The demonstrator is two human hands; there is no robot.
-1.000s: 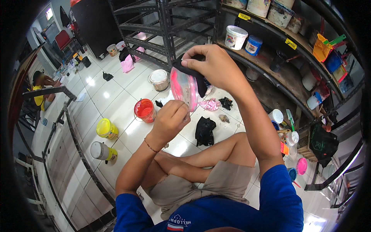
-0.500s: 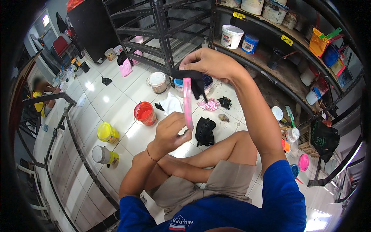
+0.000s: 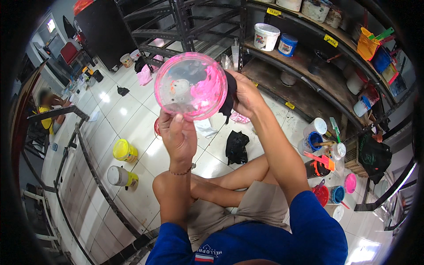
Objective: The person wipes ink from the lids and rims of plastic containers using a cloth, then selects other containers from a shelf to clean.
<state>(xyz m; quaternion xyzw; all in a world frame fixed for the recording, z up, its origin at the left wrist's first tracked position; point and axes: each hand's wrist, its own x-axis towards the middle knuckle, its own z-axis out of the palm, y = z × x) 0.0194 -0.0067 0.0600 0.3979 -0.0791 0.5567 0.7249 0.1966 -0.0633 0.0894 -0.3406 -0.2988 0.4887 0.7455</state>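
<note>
My left hand (image 3: 178, 139) grips the lower rim of a round, see-through plastic lid (image 3: 170, 99) between thumb and fingers. The lid is raised with its flat face toward me. Pink paint is smeared along its rim and over the right half of its face. On the lid's right edge, my right hand (image 3: 248, 95) is closed on a black cloth (image 3: 229, 95). Some of its fingers are hidden by the cloth and the lid. Beneath the lid, a white cloth (image 3: 205, 127) and a pink crumpled piece (image 3: 239, 117) show in part on the tiled floor.
A black plastic bag (image 3: 236, 148) lies before my crossed legs. To the left stand a yellow paint bucket (image 3: 125, 151) and a grey-and-yellow pot (image 3: 121, 176). Several paint pots line the right, including a blue one (image 3: 315, 139). Metal shelving (image 3: 304, 51) holds more tubs. A person (image 3: 47, 108) sits far left.
The lid has turned from edge-on to face me and shifted left. My right hand has come down to its right edge with the black cloth. The lid now hides several buckets.
</note>
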